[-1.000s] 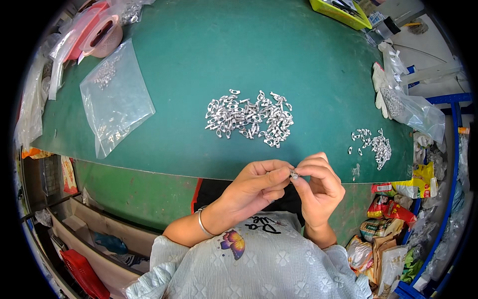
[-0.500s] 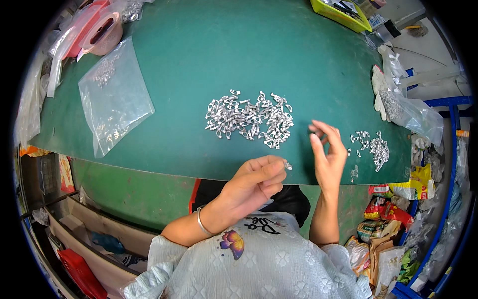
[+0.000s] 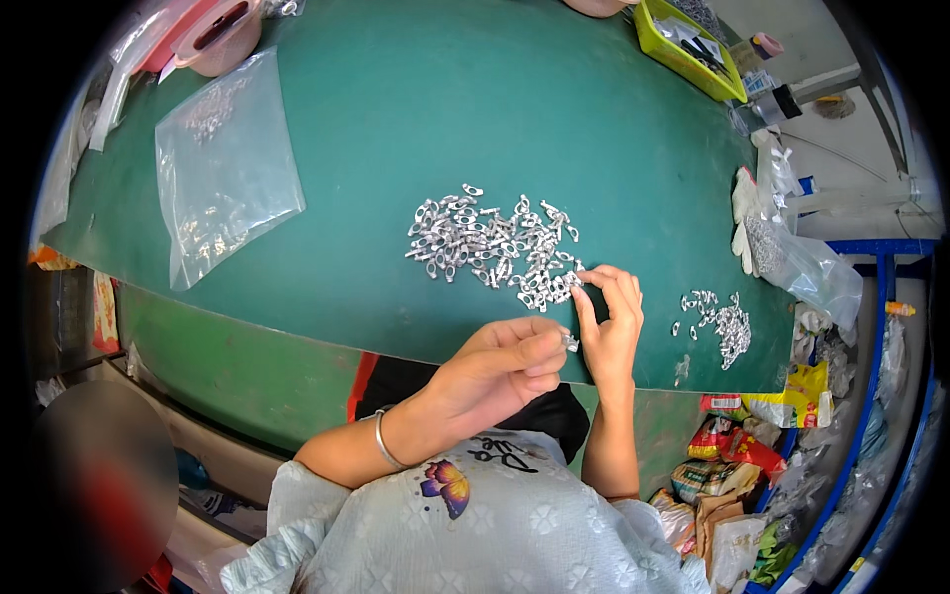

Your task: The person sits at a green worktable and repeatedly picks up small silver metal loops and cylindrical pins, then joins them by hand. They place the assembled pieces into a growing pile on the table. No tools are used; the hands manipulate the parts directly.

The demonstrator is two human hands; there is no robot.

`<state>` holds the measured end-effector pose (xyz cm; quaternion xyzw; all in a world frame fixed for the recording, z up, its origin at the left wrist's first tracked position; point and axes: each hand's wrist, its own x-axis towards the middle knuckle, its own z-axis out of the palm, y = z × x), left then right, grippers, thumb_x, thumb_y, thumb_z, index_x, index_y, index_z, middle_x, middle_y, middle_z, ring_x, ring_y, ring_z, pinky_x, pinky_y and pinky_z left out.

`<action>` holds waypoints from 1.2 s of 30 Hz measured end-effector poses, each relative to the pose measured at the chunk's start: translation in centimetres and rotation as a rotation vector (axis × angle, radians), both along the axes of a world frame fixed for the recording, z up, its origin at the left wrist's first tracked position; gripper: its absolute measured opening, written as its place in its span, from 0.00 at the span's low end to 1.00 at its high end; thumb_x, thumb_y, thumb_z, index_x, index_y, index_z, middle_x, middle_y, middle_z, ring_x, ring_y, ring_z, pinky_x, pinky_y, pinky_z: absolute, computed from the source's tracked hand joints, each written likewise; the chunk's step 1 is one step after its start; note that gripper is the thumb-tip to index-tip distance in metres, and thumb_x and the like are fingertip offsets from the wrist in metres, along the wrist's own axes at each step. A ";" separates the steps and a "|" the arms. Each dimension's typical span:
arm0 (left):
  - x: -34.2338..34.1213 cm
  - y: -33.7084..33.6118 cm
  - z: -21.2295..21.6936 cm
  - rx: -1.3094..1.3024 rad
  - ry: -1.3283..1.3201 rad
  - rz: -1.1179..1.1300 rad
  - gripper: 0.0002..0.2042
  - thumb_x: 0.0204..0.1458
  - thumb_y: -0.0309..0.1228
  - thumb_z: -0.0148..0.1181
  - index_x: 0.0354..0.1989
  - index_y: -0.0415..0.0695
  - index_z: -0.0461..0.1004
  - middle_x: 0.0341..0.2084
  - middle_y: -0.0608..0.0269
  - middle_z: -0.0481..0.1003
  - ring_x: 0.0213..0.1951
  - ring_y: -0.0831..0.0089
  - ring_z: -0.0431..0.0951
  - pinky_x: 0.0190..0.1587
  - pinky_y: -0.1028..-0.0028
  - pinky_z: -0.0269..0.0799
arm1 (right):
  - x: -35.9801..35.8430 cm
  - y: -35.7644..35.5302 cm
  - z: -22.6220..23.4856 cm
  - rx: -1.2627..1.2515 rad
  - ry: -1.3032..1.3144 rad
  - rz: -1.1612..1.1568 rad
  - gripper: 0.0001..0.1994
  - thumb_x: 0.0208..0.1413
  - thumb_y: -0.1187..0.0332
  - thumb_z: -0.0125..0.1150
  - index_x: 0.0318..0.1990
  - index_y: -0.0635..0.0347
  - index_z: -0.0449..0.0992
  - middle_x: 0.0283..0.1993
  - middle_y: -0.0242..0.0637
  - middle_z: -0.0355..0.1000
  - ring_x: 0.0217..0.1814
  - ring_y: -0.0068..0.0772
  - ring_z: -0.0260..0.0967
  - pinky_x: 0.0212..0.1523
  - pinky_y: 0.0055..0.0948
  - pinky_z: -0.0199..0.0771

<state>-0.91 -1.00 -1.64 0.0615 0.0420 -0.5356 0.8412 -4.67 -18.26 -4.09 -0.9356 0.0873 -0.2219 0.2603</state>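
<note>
Near the table's front edge, my left hand (image 3: 505, 361) is closed, pinching a small shiny piece (image 3: 569, 340) between thumb and forefinger; whether it is clear plastic or metal cannot be made out. My right hand (image 3: 612, 322) reaches the right edge of a pile of small silver metal parts (image 3: 465, 238), each with an oval hole at one end. Its thumb and forefinger close around a small silver metal part (image 3: 574, 281) at that edge. A smaller heap of similar metal parts (image 3: 732, 332) lies farther right, with a small clear piece (image 3: 682, 370) near it.
The green table (image 3: 396, 109) bears a clear plastic bag (image 3: 233, 188) with small pieces inside at left. A pink bowl (image 3: 223, 45) stands at the far left, a yellow-green basket (image 3: 683, 54) at the far right. White gloves (image 3: 744, 220) lie by the right edge, near a blue rack (image 3: 876, 366).
My right hand has moved left and down from above the table to the pile's edge, its fingers closing there. My left hand keeps its pinch. The whole view has shifted slightly.
</note>
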 end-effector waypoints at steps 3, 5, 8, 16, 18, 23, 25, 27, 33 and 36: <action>-0.1 -0.1 0.0 -0.032 -0.007 -0.003 0.07 0.55 0.28 0.51 0.37 0.38 0.70 0.28 0.71 0.64 0.27 0.84 0.57 0.27 0.83 0.55 | -0.3 0.3 -0.1 0.013 -0.008 -0.014 0.08 0.43 0.77 0.61 0.33 0.63 0.73 0.35 0.38 0.68 0.38 0.38 0.63 0.40 0.31 0.58; -0.2 -0.1 -0.2 -0.067 -0.014 -0.004 0.07 0.55 0.27 0.51 0.38 0.38 0.71 0.29 0.70 0.66 0.27 0.84 0.58 0.28 0.83 0.55 | -0.4 0.4 -0.2 0.038 -0.011 -0.021 0.08 0.43 0.78 0.60 0.34 0.64 0.73 0.36 0.39 0.68 0.38 0.38 0.63 0.41 0.31 0.60; -0.2 0.0 0.2 -0.063 -0.007 -0.009 0.06 0.54 0.27 0.52 0.38 0.39 0.71 0.30 0.70 0.67 0.28 0.84 0.60 0.28 0.83 0.56 | -0.6 0.4 -0.5 0.033 -0.031 -0.036 0.08 0.43 0.79 0.60 0.33 0.64 0.72 0.36 0.40 0.68 0.38 0.39 0.64 0.42 0.32 0.60; -0.3 0.3 0.4 -0.089 0.004 0.000 0.06 0.53 0.26 0.53 0.37 0.40 0.72 0.29 0.71 0.68 0.26 0.85 0.60 0.28 0.82 0.56 | -0.9 0.9 -0.1 0.071 -0.044 -0.074 0.07 0.43 0.79 0.59 0.33 0.64 0.70 0.33 0.40 0.70 0.35 0.39 0.65 0.40 0.32 0.62; -0.3 0.4 0.5 -0.089 0.001 0.000 0.06 0.53 0.26 0.53 0.37 0.40 0.72 0.28 0.72 0.68 0.26 0.85 0.59 0.28 0.82 0.56 | -1.0 0.8 -0.3 0.076 -0.033 -0.083 0.07 0.44 0.79 0.59 0.32 0.64 0.70 0.32 0.40 0.70 0.34 0.38 0.66 0.39 0.31 0.62; -0.3 0.5 0.7 -0.073 -0.014 0.013 0.06 0.53 0.26 0.53 0.37 0.40 0.72 0.27 0.72 0.67 0.25 0.86 0.59 0.28 0.82 0.56 | -1.1 0.9 -0.3 0.069 -0.022 -0.083 0.07 0.43 0.79 0.59 0.32 0.64 0.71 0.32 0.40 0.70 0.33 0.38 0.66 0.38 0.30 0.62; -0.3 0.6 0.7 -0.081 -0.020 0.014 0.06 0.53 0.26 0.53 0.37 0.40 0.72 0.27 0.72 0.67 0.25 0.86 0.59 0.28 0.82 0.56 | -1.1 0.8 -0.3 0.055 -0.020 -0.068 0.07 0.43 0.79 0.59 0.32 0.65 0.72 0.32 0.41 0.71 0.34 0.38 0.66 0.38 0.31 0.62; -0.3 0.5 0.8 -0.072 -0.024 0.014 0.05 0.53 0.26 0.53 0.37 0.40 0.71 0.27 0.72 0.67 0.25 0.86 0.59 0.28 0.82 0.56 | -1.1 0.7 -0.1 0.035 -0.027 -0.055 0.06 0.43 0.79 0.60 0.31 0.65 0.72 0.32 0.41 0.71 0.34 0.38 0.66 0.39 0.30 0.63; -0.5 0.7 1.4 0.007 -0.069 0.034 0.08 0.52 0.30 0.57 0.36 0.38 0.72 0.26 0.72 0.67 0.26 0.86 0.60 0.28 0.83 0.57 | -2.2 2.4 2.8 0.457 -0.182 -0.016 0.05 0.45 0.79 0.59 0.31 0.69 0.73 0.33 0.41 0.71 0.36 0.34 0.65 0.41 0.27 0.64; -0.6 0.9 1.8 0.016 -0.083 0.031 0.07 0.52 0.28 0.56 0.35 0.38 0.71 0.26 0.71 0.68 0.26 0.85 0.60 0.28 0.83 0.57 | -3.1 3.7 5.5 0.507 -0.347 0.183 0.11 0.44 0.70 0.63 0.31 0.70 0.73 0.31 0.42 0.70 0.35 0.36 0.65 0.36 0.30 0.65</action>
